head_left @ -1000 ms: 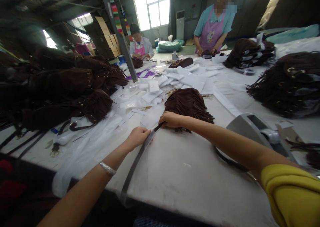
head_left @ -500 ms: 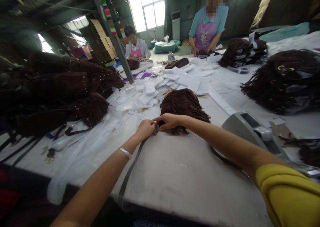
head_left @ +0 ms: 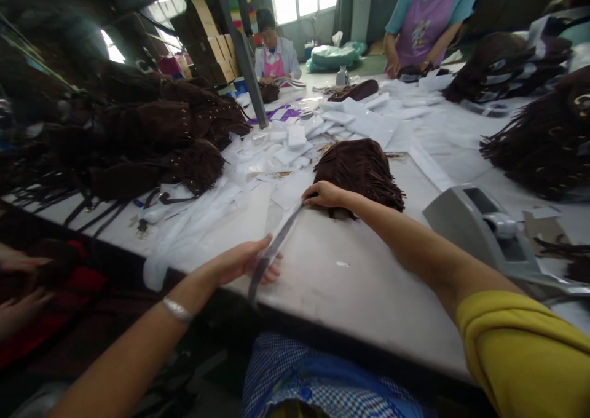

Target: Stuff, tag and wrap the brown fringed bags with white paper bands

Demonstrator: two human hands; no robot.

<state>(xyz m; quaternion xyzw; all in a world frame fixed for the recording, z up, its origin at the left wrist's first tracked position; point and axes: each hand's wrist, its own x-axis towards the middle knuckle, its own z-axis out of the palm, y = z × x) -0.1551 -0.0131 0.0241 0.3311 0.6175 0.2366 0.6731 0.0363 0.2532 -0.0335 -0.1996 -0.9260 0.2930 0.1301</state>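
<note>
A dark brown fringed suede bag (head_left: 357, 171) lies on the table in front of me. From its near left side a long dark strap (head_left: 282, 236) runs toward me and hangs over the table edge. My right hand (head_left: 323, 194) is closed, pinching the strap between thumb and fingertips beside the bag. Lower left, my left hand (head_left: 253, 261) has its thumb raised and its fingers spread behind the strap. The band crosses that palm loosely, with no closed grip showing.
A grey tape dispenser (head_left: 479, 221) stands right of my right forearm. Brown bags are piled left (head_left: 161, 129) and right (head_left: 548, 141). White foam pieces (head_left: 341, 120) cover the table beyond. Two co-workers sit or stand opposite; another person's hands (head_left: 23, 276) show at far left.
My left hand has left the right hand and moved down along the strap toward the table edge, its fingers opening. The right hand stays by the bag. The view has tilted down.
</note>
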